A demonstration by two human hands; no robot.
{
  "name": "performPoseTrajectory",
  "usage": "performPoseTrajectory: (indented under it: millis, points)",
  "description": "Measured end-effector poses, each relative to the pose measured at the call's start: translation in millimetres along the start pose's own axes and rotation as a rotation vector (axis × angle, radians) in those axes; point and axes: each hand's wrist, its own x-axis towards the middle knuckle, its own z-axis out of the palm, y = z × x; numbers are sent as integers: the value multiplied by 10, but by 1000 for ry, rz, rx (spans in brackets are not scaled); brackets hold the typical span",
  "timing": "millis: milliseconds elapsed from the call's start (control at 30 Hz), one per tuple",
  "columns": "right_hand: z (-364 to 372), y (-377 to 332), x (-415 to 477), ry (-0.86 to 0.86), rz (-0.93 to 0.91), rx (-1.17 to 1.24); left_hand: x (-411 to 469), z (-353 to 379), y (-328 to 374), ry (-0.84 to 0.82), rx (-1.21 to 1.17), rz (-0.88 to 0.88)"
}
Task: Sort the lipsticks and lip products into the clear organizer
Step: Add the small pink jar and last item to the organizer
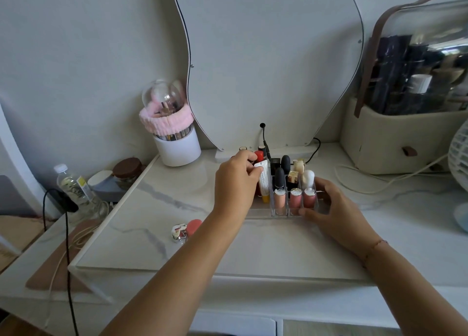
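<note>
White tube [264, 183] pinched by left hand [235, 183], right hand [338, 210] gripping clear organizer [263, 212]

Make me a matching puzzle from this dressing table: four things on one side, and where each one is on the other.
1 white tube
2 pink headband
3 water bottle
4 clear organizer

a round the white brush holder
b held by the right hand
c far left, off the marble top
d pinched by the left hand

Pairs: 1-d, 2-a, 3-c, 4-b.
</note>
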Motion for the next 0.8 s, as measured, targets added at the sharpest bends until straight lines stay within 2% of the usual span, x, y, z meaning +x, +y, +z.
performPoseTrajectory:
  millis: [333,533,733,800]
  points:
    - [2,-3,3,3,-4,-1,-29,-74,-26,30,-19,24]
    - [-1,5,4,1,2,-12,-76,-452,-195,11,-69,-79]
    - [-6,-20,-14,1,-4,-27,-347,-1069,-730,-430,43,-173]
    - [-7,-34,-19,-1,-2,-33,-451,-1143,-858,-520,67,-199]
